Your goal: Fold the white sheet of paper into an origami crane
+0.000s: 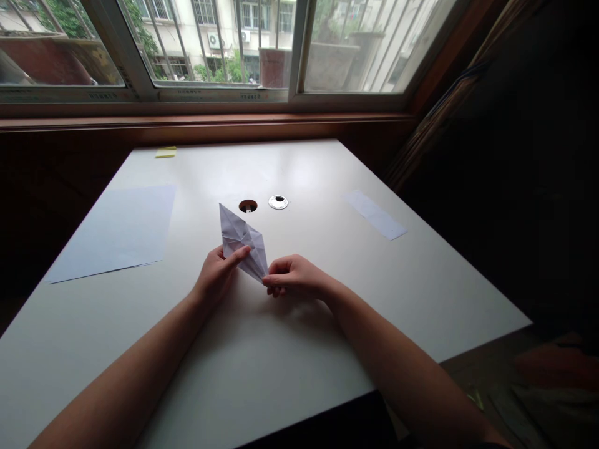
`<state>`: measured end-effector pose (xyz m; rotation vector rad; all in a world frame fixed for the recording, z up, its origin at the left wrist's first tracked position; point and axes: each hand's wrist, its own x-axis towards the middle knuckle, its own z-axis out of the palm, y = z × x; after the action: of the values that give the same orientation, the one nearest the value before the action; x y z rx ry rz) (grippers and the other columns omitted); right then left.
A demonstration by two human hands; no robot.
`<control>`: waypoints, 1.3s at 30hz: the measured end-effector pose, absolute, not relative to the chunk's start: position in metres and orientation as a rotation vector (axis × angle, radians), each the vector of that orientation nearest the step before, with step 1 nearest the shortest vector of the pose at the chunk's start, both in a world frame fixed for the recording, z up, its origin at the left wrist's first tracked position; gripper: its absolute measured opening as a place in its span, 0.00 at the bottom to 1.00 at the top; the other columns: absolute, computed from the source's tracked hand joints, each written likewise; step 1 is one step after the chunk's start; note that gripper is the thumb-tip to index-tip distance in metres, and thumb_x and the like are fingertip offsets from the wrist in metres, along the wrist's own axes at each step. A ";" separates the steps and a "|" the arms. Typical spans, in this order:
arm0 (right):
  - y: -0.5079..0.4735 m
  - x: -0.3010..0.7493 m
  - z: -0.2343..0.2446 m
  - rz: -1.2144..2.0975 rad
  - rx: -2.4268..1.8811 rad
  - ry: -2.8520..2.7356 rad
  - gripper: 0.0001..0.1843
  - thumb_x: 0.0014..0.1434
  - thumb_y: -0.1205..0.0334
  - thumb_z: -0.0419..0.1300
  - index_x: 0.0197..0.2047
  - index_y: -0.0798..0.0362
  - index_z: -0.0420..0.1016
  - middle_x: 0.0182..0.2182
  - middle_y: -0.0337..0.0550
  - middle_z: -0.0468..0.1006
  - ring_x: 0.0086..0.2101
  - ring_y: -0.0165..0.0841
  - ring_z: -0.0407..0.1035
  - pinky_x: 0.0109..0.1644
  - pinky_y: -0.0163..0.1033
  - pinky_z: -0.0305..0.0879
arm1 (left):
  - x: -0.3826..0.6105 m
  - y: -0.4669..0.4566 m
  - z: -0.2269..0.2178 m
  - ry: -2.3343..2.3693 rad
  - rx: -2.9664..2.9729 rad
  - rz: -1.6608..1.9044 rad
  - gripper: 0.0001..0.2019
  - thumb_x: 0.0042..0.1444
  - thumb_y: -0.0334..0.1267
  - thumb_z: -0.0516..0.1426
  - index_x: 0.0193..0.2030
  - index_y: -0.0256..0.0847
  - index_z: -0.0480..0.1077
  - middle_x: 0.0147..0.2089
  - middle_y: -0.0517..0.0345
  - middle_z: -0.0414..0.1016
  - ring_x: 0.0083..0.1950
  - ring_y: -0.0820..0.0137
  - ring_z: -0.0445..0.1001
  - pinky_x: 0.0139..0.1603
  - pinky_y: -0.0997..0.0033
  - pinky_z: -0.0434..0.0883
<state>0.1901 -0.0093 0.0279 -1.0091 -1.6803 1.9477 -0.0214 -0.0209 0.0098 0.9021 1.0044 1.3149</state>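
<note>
apparently the folding is well under way: through the head view, the creased white paper diamond already has its long, pointed outline and a web of crease lines across its face, so i count the basic shaping as done. what is left, as i judge it, is sharpening the lower tip and settling its layers, though the back is hidden and i cannot tell how many folds remain. on my side of the link, the bare left hand clasps the diamond firmly, thumb laid over its face and fingers mostly out of sight behind; the bare right hand pinches the lower tip, thumb and forefinger pressed together with only paper between. the diamond sits tilted between both hands, over the middle of the glossy white tabletop. counting up, i get two hands, one diamond, one large pale rectangular paper sheet at the left, perhaps with another beneath, one narrow white paper strip at the right, one small yellow paper pad near the far edge, one round dark cable hole and, just beside it, one round silver ring.
</note>
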 end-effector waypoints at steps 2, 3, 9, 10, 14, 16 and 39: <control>-0.009 0.190 0.029 1.948 -1.003 -1.680 0.18 0.53 0.49 0.69 0.30 0.57 0.76 0.26 0.43 0.81 0.28 0.29 0.74 0.32 0.31 0.68 | -0.021 -0.021 0.009 1.006 0.898 1.318 0.17 0.49 0.43 0.69 0.41 0.33 0.78 0.40 0.47 0.81 0.41 0.61 0.78 0.45 0.63 0.73; -0.009 0.191 0.029 1.949 -1.002 -1.681 0.17 0.53 0.49 0.69 0.30 0.57 0.76 0.26 0.43 0.81 0.28 0.29 0.74 0.32 0.31 0.68 | -0.021 -0.021 0.009 1.006 0.896 1.318 0.17 0.49 0.43 0.69 0.41 0.33 0.78 0.40 0.47 0.81 0.41 0.61 0.78 0.45 0.64 0.73; -0.010 0.191 0.031 1.945 -1.024 -1.696 0.18 0.53 0.49 0.69 0.29 0.56 0.76 0.26 0.43 0.81 0.28 0.29 0.74 0.32 0.32 0.68 | -0.020 -0.021 0.012 1.014 0.864 1.332 0.18 0.46 0.44 0.71 0.39 0.33 0.79 0.38 0.48 0.81 0.40 0.61 0.79 0.43 0.64 0.73; -0.010 0.191 0.030 1.942 -1.028 -1.700 0.18 0.53 0.49 0.69 0.29 0.56 0.76 0.26 0.43 0.81 0.28 0.29 0.74 0.32 0.32 0.68 | -0.020 -0.021 0.012 1.012 0.861 1.333 0.18 0.46 0.44 0.70 0.39 0.33 0.79 0.38 0.48 0.81 0.40 0.61 0.79 0.43 0.64 0.73; -0.009 0.191 0.030 1.950 -1.018 -1.709 0.17 0.53 0.49 0.69 0.30 0.56 0.76 0.26 0.43 0.81 0.28 0.29 0.74 0.32 0.32 0.68 | -0.020 -0.021 0.010 0.999 0.868 1.335 0.17 0.48 0.43 0.70 0.39 0.33 0.79 0.38 0.48 0.81 0.40 0.62 0.78 0.44 0.65 0.73; -0.009 0.191 0.030 1.954 -1.008 -1.708 0.17 0.53 0.49 0.69 0.30 0.56 0.76 0.26 0.43 0.81 0.28 0.29 0.74 0.32 0.32 0.68 | -0.020 -0.020 0.009 0.993 0.871 1.335 0.16 0.48 0.43 0.70 0.39 0.33 0.79 0.37 0.48 0.81 0.40 0.62 0.78 0.43 0.65 0.73; -0.010 0.190 0.028 1.903 -0.997 -1.717 0.20 0.55 0.45 0.68 0.34 0.56 0.78 0.28 0.41 0.80 0.29 0.29 0.74 0.36 0.34 0.71 | -0.023 -0.020 0.007 1.025 0.864 1.326 0.16 0.48 0.43 0.70 0.38 0.33 0.79 0.37 0.48 0.81 0.38 0.63 0.78 0.42 0.66 0.73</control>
<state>0.1902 -0.0096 0.0279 -0.9970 -1.7170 1.9027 -0.0229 -0.0202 0.0073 0.8643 1.0246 1.3261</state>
